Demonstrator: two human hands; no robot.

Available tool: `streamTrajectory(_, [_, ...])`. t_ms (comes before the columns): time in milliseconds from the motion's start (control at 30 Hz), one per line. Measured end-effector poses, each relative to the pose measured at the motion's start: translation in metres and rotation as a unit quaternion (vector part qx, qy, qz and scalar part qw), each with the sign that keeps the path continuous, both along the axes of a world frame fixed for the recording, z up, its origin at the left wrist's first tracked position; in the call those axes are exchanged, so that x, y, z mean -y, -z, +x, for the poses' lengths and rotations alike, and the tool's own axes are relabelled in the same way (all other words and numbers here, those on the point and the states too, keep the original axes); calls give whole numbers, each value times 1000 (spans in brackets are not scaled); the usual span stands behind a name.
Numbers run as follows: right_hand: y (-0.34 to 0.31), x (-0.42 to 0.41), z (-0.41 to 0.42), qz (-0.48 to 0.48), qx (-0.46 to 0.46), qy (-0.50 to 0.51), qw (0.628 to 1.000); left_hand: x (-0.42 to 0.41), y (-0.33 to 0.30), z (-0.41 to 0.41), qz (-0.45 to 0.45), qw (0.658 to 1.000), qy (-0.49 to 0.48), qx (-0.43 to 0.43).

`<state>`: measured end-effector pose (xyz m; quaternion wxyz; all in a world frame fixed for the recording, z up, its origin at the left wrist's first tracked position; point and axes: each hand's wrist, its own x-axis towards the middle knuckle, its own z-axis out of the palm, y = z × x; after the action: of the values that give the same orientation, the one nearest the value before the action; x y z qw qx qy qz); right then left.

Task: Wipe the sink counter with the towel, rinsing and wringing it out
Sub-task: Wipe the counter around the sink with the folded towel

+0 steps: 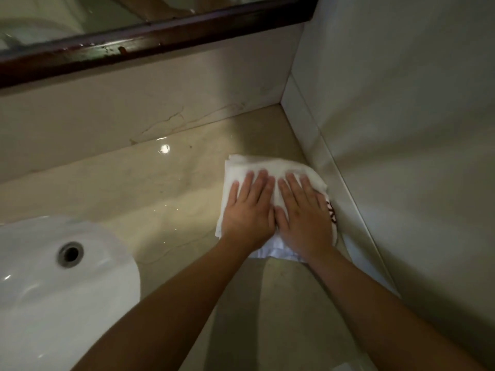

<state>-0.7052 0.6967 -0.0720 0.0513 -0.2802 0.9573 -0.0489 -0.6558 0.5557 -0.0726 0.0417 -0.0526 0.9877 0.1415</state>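
A white folded towel (262, 164) with a dark red mark at its right edge lies flat on the beige marble counter (166, 183), close to the right wall. My left hand (249, 210) and my right hand (302, 212) press down on it side by side, fingers straight and pointing away from me. Both palms cover most of the towel. The white sink basin (32, 285) with its round drain (71, 254) sits at the lower left, apart from the towel.
A marble backsplash (134, 108) runs along the back under a dark wooden mirror frame (160, 36). A tiled wall (401, 129) with a low ledge closes off the counter on the right. Small water drops glint on the counter between sink and towel.
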Motion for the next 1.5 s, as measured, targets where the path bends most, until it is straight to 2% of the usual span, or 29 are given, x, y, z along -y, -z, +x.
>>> streamTrajectory(233, [2, 20, -22, 14, -6, -17, 1000, 20, -2, -15, 13, 999, -23, -18])
streamTrajectory(533, [1, 10, 42, 30, -13, -6, 999, 7, 0, 42, -30, 999, -11, 9])
streamTrajectory(667, [2, 3, 58, 6, -22, -13, 1000, 2, 1, 61, -36, 999, -5, 5])
streamTrajectory(1000, [3, 50, -41, -15, -38, 11, 999, 46, -1, -41, 4, 999, -23, -26])
streamTrajectory(1133, [10, 82, -56, -25, -41, 82, 996, 85, -4, -81, -4, 998, 51, -23])
streamTrajectory(1267, [12, 113, -64, -52, -39, 155, 986, 117, -4, -105, -7, 990, 125, -58])
streamTrajectory(1500, [8, 119, -68, -21, -36, 88, 995, 114, 1, -82, 16, 996, 39, -81])
